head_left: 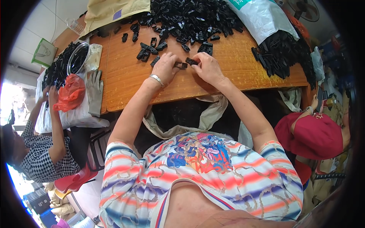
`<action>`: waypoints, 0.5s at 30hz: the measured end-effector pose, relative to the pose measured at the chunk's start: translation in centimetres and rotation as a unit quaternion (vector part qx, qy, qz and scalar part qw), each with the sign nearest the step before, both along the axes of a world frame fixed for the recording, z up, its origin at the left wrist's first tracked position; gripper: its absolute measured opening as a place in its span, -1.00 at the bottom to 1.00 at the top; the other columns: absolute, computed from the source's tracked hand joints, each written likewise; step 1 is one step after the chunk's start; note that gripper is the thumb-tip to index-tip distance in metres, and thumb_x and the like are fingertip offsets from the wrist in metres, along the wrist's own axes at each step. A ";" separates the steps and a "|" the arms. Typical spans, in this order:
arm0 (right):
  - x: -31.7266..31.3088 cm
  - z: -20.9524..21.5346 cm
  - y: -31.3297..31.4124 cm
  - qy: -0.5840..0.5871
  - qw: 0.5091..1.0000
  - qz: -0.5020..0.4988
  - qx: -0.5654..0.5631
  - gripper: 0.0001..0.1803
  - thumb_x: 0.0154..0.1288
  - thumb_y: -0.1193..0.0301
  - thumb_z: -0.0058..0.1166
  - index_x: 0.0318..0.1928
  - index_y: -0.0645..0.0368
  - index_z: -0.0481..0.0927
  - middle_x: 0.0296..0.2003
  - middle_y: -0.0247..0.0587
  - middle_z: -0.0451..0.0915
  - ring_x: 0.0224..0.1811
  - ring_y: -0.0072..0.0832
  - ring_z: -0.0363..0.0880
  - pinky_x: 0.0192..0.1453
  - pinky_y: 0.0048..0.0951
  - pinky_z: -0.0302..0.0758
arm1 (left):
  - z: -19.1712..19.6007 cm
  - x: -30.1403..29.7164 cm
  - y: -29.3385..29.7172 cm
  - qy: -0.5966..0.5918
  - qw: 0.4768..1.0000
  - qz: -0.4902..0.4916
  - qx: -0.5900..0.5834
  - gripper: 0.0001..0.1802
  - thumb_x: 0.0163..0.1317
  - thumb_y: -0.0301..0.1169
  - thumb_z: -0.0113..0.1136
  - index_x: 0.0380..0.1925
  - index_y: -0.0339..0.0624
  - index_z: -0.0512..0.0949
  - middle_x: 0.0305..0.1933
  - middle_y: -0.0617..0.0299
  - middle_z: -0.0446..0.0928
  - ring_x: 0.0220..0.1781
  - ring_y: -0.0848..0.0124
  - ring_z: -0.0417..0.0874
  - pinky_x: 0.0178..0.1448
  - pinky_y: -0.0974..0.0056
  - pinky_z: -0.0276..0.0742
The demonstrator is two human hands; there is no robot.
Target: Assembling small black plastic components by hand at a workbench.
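Both hands are pinching small black plastic clips over a wooden counter (pixel 235 68).
Left hand (pixel 164 68) fingers are clamping one clip (pixel 181 65), right hand (pixel 208 68) fingers another (pixel 191 61); a metal bowl (pixel 78 57) and white sack (pixel 262 17) are holding more.

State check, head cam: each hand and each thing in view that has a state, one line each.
left hand: on the table, fingers pinching a small black plastic part
right hand: on the table, fingertips on a second black part
pile of black parts: heaped loose at the table's far edge, some scattered toward the hands
white sack: lying on its side, black parts spilling out
grey glove: lying flat, not worn
wooden table: bearing it all
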State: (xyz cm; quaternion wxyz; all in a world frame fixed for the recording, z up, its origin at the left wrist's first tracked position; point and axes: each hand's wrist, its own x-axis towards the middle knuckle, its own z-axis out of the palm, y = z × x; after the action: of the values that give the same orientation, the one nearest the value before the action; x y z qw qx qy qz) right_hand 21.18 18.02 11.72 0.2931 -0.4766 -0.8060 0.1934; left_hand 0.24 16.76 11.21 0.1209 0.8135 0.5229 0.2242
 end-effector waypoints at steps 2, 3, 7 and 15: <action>-0.7 0.6 -0.4 0.055 0.997 0.042 -0.019 -0.77 0.10 0.47 0.25 -0.22 0.23 0.56 -0.24 -0.06 0.57 -0.22 -0.13 0.61 -0.11 -0.21 0.54 | -0.2 -0.3 -0.4 -0.043 0.999 0.014 -0.020 -0.73 0.00 -0.45 0.37 -0.25 -0.19 0.59 -0.19 0.09 0.50 -0.03 0.09 0.50 0.09 0.12 0.47; -1.1 0.7 -0.4 0.055 0.997 0.043 -0.018 -0.77 0.10 0.47 0.25 -0.22 0.23 0.56 -0.24 -0.06 0.57 -0.22 -0.13 0.61 -0.11 -0.21 0.54 | -0.3 -0.3 -0.4 -0.043 0.999 0.015 -0.019 -0.73 0.00 -0.45 0.37 -0.25 -0.19 0.59 -0.19 0.09 0.50 -0.03 0.09 0.50 0.09 0.12 0.47; -2.4 0.2 -0.3 0.016 0.996 0.079 0.029 -0.77 0.08 0.51 0.25 -0.21 0.19 0.57 -0.27 -0.09 0.55 -0.24 -0.11 0.61 -0.15 -0.18 0.54 | -1.1 -0.2 -0.3 -0.051 0.998 0.035 -0.022 -0.71 -0.02 -0.40 0.41 -0.27 -0.19 0.61 -0.21 0.08 0.51 -0.05 0.09 0.51 0.08 0.12 0.46; -2.8 0.5 0.5 -0.051 0.990 0.124 0.039 -0.78 0.08 0.52 0.26 -0.20 0.17 0.64 -0.23 -0.06 0.55 -0.18 -0.05 0.60 -0.09 -0.15 0.56 | -1.0 -0.6 -0.4 -0.061 0.997 0.027 -0.023 -0.69 -0.03 -0.39 0.42 -0.23 -0.18 0.65 -0.22 0.07 0.53 -0.08 0.09 0.55 0.06 0.13 0.48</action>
State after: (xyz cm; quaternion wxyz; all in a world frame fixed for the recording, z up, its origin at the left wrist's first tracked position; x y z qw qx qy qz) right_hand 18.41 18.53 12.21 0.2442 -0.3705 -0.8795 0.1719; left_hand -0.41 16.40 10.18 0.1656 0.7809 0.5413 0.2643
